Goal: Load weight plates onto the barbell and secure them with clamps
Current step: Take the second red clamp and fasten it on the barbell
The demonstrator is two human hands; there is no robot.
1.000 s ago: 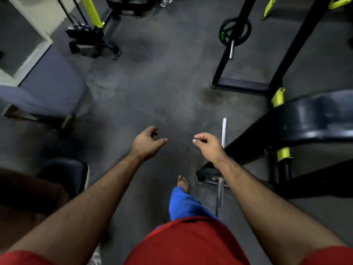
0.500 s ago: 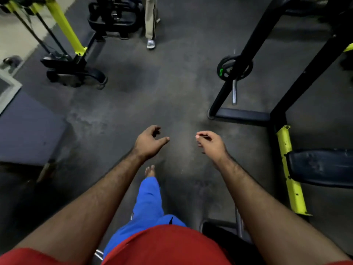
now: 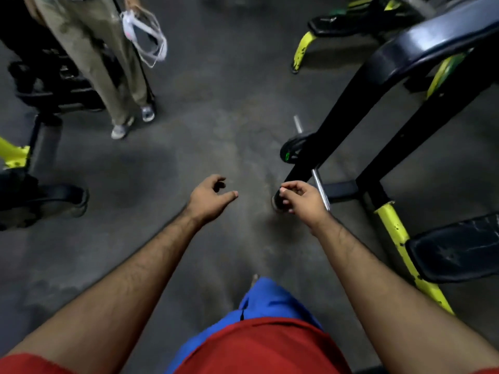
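Both hands empty, left hand (image 3: 209, 195) and right hand (image 3: 302, 197) loosely curled; weight plate (image 3: 293, 147) waits beyond the right fingers (image 3: 290, 188). Loading and clamping all remain.

A black rack (image 3: 332, 125) with yellow legs (image 3: 405, 252) stands on grey floor (image 3: 216, 117); red shirt (image 3: 259, 346), blue trousers (image 3: 267, 298).
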